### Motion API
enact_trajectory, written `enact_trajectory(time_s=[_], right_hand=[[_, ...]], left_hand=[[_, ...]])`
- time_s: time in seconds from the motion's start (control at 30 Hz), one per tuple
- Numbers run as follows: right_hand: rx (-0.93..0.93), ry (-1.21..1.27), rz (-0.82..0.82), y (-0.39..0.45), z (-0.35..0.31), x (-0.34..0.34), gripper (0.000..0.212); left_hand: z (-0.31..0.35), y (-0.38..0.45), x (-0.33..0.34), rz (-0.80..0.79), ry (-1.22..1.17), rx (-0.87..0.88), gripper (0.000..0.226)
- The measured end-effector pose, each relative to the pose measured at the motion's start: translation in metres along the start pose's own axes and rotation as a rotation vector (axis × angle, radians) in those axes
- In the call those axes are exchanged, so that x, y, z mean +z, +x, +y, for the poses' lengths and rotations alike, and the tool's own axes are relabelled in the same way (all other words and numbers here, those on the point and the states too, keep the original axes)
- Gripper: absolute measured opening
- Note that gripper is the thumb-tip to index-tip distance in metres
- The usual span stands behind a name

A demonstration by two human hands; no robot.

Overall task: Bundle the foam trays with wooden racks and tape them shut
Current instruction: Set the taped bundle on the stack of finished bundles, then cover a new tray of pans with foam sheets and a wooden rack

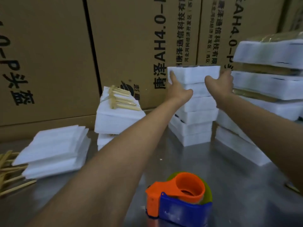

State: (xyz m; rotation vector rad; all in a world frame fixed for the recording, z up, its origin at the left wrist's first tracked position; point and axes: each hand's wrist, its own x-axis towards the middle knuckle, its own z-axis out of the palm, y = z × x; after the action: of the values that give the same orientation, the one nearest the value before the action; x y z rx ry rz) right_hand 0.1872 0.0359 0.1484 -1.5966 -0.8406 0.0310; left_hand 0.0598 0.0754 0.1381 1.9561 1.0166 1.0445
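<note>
Left hand [176,89] and right hand [221,86] grip one foam tray [195,74].

The central stack of white foam trays [195,112] stands upright on the counter [188,161], its layers slightly askew, against the cardboard cartons behind. Its top foam tray [194,74] sits level, with the left hand [177,88] on its left end and the right hand [220,85] on its right end. Left of this stack stands a shorter foam pile topped by a wooden rack [122,99] taped down under clear tape. Farther left lie flat foam sheets [54,151], with loose wooden sticks [9,176] beside them. Right of the stack rise taped bundles [268,69] of foam and wood. Nearer than the stack sits an orange and blue tape dispenser [179,199].
</note>
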Motion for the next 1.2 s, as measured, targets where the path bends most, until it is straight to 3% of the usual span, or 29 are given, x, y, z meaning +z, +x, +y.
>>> enact_trajectory(time_s=[0.1,0.2,0.4,0.6,0.77,0.9,1.0,1.07,1.17,1.2], right_hand=[[0.115,-0.039,-0.083,0.035,0.008,0.003,0.081],[0.168,0.128,-0.123,0.053,0.016,0.009,0.064],[0.024,0.163,0.050,0.050,0.015,0.020,0.038],[-0.038,0.268,-0.017,0.019,-0.038,0.011,0.024],[0.030,0.409,-0.086,-0.037,-0.095,-0.002,0.046],[0.152,0.549,-0.342,-0.096,-0.129,-0.010,0.049],[0.168,0.612,-0.677,-0.146,-0.139,-0.006,0.029],[0.180,0.619,-0.794,-0.179,-0.139,0.002,0.024],[0.155,0.543,-0.818,-0.232,-0.135,0.018,0.025],[0.156,0.519,-0.816,-0.248,-0.131,0.024,0.024]], left_hand=[[-0.001,0.033,0.013,-0.044,0.117,0.048,0.101],[0.000,0.046,0.019,-0.074,0.130,0.089,0.100],[-0.005,0.046,0.009,0.054,-0.158,0.114,0.066],[-0.003,0.013,-0.034,0.217,-0.304,0.150,0.045],[0.000,-0.048,-0.090,0.332,-0.315,0.211,0.043],[-0.003,-0.121,-0.145,0.370,-0.313,0.314,0.046],[-0.016,-0.181,-0.180,0.437,-0.251,0.404,0.045],[-0.027,-0.217,-0.200,0.485,-0.241,0.418,0.037],[-0.045,-0.263,-0.225,0.575,-0.457,0.246,0.015],[-0.052,-0.274,-0.234,0.576,-0.570,0.138,0.024]])
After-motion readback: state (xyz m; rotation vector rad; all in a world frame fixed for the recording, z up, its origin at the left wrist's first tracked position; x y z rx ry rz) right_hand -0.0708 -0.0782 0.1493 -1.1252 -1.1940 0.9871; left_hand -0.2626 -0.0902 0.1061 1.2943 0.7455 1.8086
